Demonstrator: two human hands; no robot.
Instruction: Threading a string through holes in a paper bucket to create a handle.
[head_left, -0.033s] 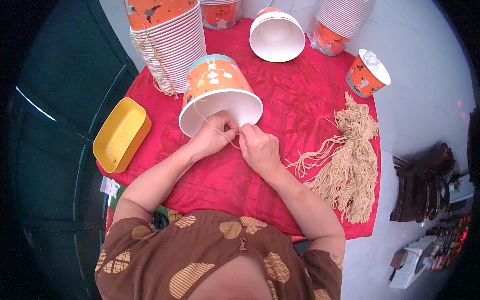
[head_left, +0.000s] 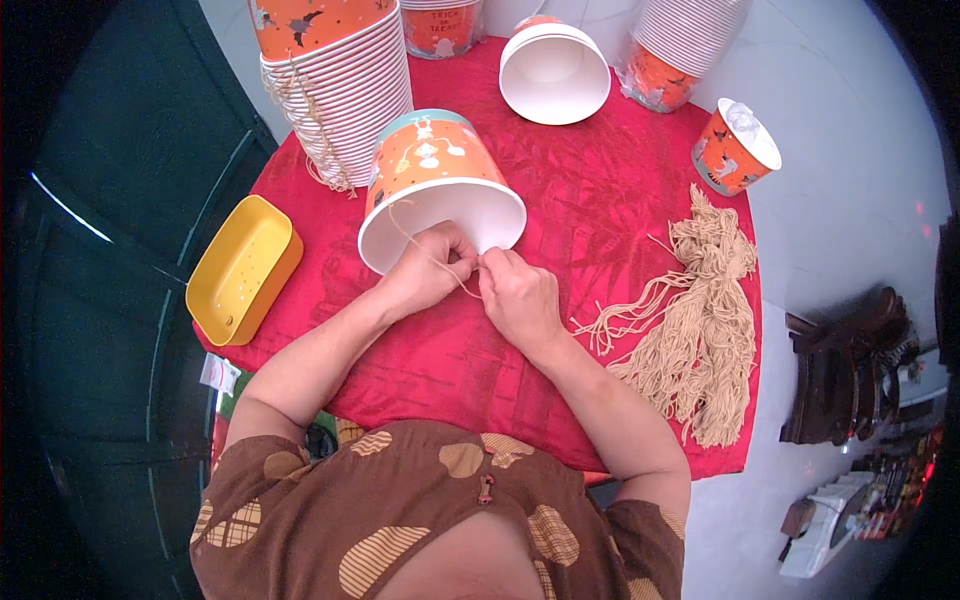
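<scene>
An orange paper bucket (head_left: 432,155) with a pale blue base and white figures lies on its side, its white mouth turned toward me. A thin tan cord (head_left: 408,228) runs from its rim across the back of my left hand (head_left: 435,265). That hand is closed at the lower rim, fingers pinched on the cord. Beside it, my right hand (head_left: 517,293) is also closed, its fingertips pinching the cord by the rim. The two sets of fingertips nearly meet. The cord's end between them is hidden by the fingers.
At the back left rises a tall stack of buckets (head_left: 340,95) with cords hanging down its side. A yellow tray (head_left: 262,235) sits left. On the right lie a bundle of tan cords (head_left: 700,330) and a small orange cup (head_left: 718,158). White-mouthed bowls (head_left: 553,75) rest farther back.
</scene>
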